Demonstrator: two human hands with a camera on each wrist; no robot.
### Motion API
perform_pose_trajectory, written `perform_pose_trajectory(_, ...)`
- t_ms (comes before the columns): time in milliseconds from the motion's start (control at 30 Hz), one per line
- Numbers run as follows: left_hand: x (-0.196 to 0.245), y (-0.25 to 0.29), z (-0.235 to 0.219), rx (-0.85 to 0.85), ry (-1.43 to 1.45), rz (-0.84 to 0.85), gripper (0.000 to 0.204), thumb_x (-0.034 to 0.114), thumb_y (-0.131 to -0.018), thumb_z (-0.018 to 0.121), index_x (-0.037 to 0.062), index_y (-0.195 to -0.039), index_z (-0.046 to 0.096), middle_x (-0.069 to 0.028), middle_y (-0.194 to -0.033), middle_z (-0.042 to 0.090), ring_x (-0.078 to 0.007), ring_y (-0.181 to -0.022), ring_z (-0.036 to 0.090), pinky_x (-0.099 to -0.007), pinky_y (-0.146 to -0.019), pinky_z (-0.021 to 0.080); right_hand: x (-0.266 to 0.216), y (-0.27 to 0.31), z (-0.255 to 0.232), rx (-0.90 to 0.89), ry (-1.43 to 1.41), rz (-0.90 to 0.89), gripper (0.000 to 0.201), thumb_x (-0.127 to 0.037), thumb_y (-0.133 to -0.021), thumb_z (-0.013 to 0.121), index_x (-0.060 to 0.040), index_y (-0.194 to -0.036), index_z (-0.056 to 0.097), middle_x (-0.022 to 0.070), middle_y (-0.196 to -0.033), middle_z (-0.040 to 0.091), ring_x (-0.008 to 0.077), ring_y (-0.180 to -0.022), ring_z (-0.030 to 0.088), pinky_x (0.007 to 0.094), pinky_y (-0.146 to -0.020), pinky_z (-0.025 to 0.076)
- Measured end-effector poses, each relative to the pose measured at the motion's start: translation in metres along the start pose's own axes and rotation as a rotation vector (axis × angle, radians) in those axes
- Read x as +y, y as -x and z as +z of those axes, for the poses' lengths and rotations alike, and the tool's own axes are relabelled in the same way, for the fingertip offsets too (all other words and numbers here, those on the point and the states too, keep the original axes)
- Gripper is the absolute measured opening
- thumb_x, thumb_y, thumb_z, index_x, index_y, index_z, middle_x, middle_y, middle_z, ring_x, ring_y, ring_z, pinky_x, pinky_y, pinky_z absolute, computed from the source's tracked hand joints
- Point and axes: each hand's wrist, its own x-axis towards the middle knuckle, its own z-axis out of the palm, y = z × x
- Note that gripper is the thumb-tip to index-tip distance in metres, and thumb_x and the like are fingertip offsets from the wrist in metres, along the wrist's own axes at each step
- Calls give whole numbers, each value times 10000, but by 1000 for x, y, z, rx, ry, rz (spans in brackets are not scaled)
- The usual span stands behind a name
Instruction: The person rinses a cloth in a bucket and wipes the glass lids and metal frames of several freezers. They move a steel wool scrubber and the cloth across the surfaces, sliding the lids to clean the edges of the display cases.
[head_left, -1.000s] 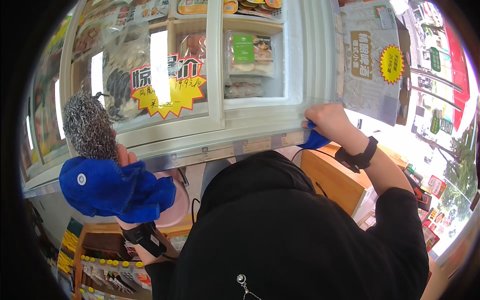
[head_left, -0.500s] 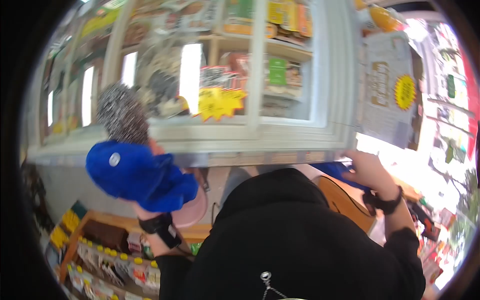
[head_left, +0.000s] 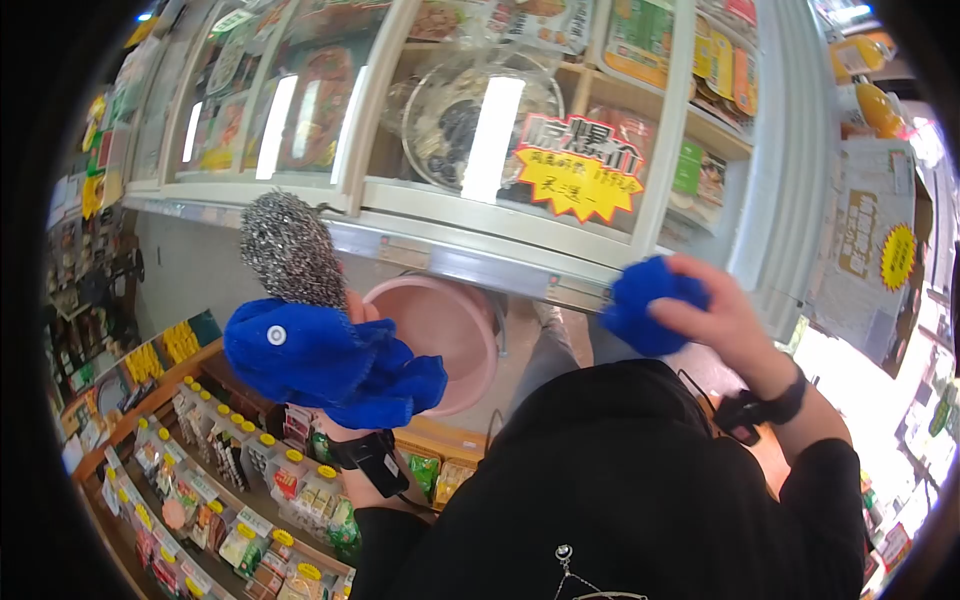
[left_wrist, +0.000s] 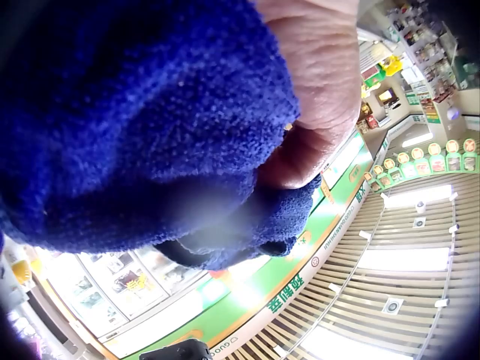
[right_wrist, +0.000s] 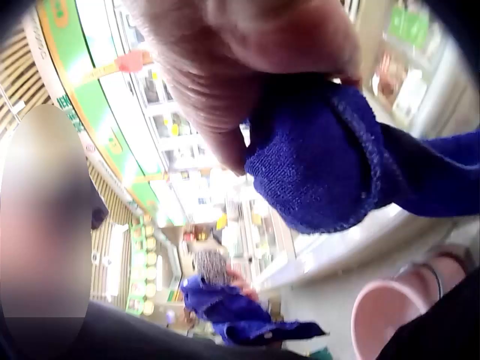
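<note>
My left hand grips a bunched blue cloth with a white round disc on it, and a grey steel-wool scrubber sticks up from the same hand. In the left wrist view, curled fingers press into the cloth's folds. My right hand holds a second blue cloth, crumpled, close to the front edge of a glass-topped freezer. The right wrist view shows the fingers round this cloth, with one end trailing off to the side.
Below the freezer edge, between the hands, stands a pink bucket. Shelves of packaged goods fill the lower left. A yellow price sign lies on the freezer glass, and a grey box stands at its right end.
The view has swung left, bringing the bucket and more shelves into sight. My right hand has come away from the freezer's corner, with its cloth now bunched up. The left hand keeps its hold.
</note>
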Motion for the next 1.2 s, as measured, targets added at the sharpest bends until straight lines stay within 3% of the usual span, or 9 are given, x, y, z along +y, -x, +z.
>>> perform_pose_trajectory(67,13,-8,-5,-141,223,-102,521,221,-896,422,131,-1369,222,-59,-1195,452,-154,-858,442,-258,-793,374,10,-61,57,-4,443,-679,420,-240,-697,723,-17,-1002,542,120,-1030,532,241,-951,517,337,-828,413)
perform_pose_trajectory(267,24,18,-20,-234,-232,-197,548,249,-899,379,143,-1393,168,-3,-916,409,-121,-754,372,-241,-670,323,-12,-145,181,168,583,-846,277,-166,-681,594,-21,-908,528,129,-975,513,306,-919,499,395,-785,433)
perform_pose_trajectory(333,13,32,-18,192,325,-115,554,291,-904,371,150,-1399,164,12,-960,433,-117,-784,386,-237,-696,321,-26,-175,222,105,632,-840,309,-185,-699,601,-13,-938,508,132,-977,511,302,-926,502,389,-787,439)
perform_pose_trajectory(600,-10,70,-94,399,-125,-172,571,412,-922,335,122,-1391,184,-25,-1280,408,-145,-1048,426,-290,-955,281,-18,-181,203,240,723,-690,237,-150,-683,578,-13,-872,539,146,-906,546,313,-847,536,407,-752,447)
perform_pose_trajectory(700,10,37,-10,680,256,-308,535,362,-935,332,104,-1386,201,-50,-1306,390,-166,-1060,420,-293,-969,269,-9,-176,142,149,841,-482,159,-110,-695,546,-23,-828,549,175,-825,568,351,-846,536,426,-712,452)
perform_pose_trajectory(733,-30,43,-151,-200,240,-236,477,295,-953,297,75,-1371,235,-77,-1354,338,-180,-1106,403,-306,-978,280,3,-163,119,310,983,-638,135,-106,-687,548,-45,-807,550,157,-790,556,329,-792,535,414,-664,456)
perform_pose_trajectory(1033,-40,2,-15,-298,315,-165,804,546,-777,520,55,-1354,252,-118,-1340,330,-241,-1233,312,-376,-1063,199,10,-95,61,622,1068,-733,467,-90,-690,543,-140,-1154,520,131,-993,515,273,-837,534,350,-693,442)
perform_pose_trajectory(1167,-56,-1,6,-154,478,-77,1070,782,-558,554,95,-1335,290,-153,-1216,454,-299,-1118,428,-423,-1022,277,25,-118,96,456,1111,-969,208,-135,-678,550,-123,-884,580,90,-844,502,238,-771,519,345,-610,408)
perform_pose_trajectory(1200,-49,-4,10,-517,349,-46,1076,833,-597,428,91,-1359,267,-165,-1390,282,-299,-1215,349,-433,-1002,291,34,-123,90,532,1173,-970,106,-148,-673,547,-119,-775,552,77,-793,483,225,-746,508,339,-602,385)
